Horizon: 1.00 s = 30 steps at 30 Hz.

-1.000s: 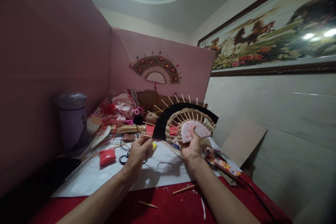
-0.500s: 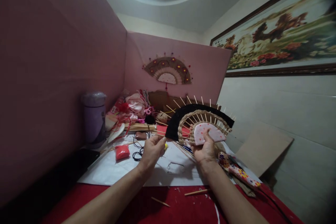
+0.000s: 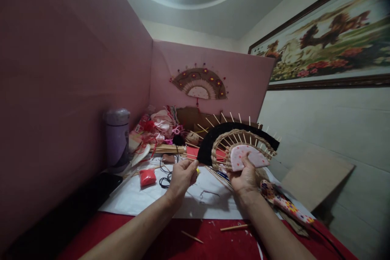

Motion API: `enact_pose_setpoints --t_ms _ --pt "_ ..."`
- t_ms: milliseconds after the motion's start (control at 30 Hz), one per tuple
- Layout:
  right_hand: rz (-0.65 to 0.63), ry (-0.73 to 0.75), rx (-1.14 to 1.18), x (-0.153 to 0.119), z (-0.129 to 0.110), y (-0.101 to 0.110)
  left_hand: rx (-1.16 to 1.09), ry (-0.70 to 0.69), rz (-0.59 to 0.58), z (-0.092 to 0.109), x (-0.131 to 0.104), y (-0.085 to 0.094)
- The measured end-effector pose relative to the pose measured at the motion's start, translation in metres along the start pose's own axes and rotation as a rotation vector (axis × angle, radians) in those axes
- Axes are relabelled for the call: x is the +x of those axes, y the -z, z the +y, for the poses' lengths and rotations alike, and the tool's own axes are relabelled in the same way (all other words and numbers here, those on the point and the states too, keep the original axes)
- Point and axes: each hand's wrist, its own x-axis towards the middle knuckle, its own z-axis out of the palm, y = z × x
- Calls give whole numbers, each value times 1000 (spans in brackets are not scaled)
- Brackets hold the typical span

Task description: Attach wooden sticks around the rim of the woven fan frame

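Observation:
My right hand [image 3: 246, 176] grips a handmade fan by its pale half-round base [image 3: 248, 157] with red dots, thumb on the front face and the other fingers mostly hidden behind. Thin sticks radiate from the base through a braided straw arc [image 3: 217, 146] and a black fabric band [image 3: 207, 146], their tips poking past the outer edge. At the band's lower left corner my left hand [image 3: 183, 176] is closed in a pinch, thumb against forefinger. The fan is held upright above the white sheet [image 3: 195, 207].
Left on the sheet lie a red packet [image 3: 148, 178] and black cord [image 3: 165, 180]. Behind are a purple bottle [image 3: 117, 140], bundled sticks [image 3: 167, 148] and pink fabric [image 3: 161, 122]. A flower-patterned tool [image 3: 288, 205] with a cable lies right. A finished fan [image 3: 199, 83] hangs on the pink panel.
The whole view has shifted slightly, so everything sits a little farther right. Both hands keep the same hold on the fan, with no clear movement against it.

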Motion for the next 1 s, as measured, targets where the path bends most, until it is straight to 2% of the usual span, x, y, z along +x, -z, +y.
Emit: enact_pose_setpoints --t_ms 267,600,833,1000 --pt "9 47 10 0 1 -1 -27 12 15 1 0 0" --pt "-115 -34 -19 -4 -1 -4 -54 25 29 8 3 4" --pt "-16 -46 -39 -2 2 0 -61 56 30 10 8 11" --pt "-126 -54 -46 0 6 2 -63 76 37 15 10 15"
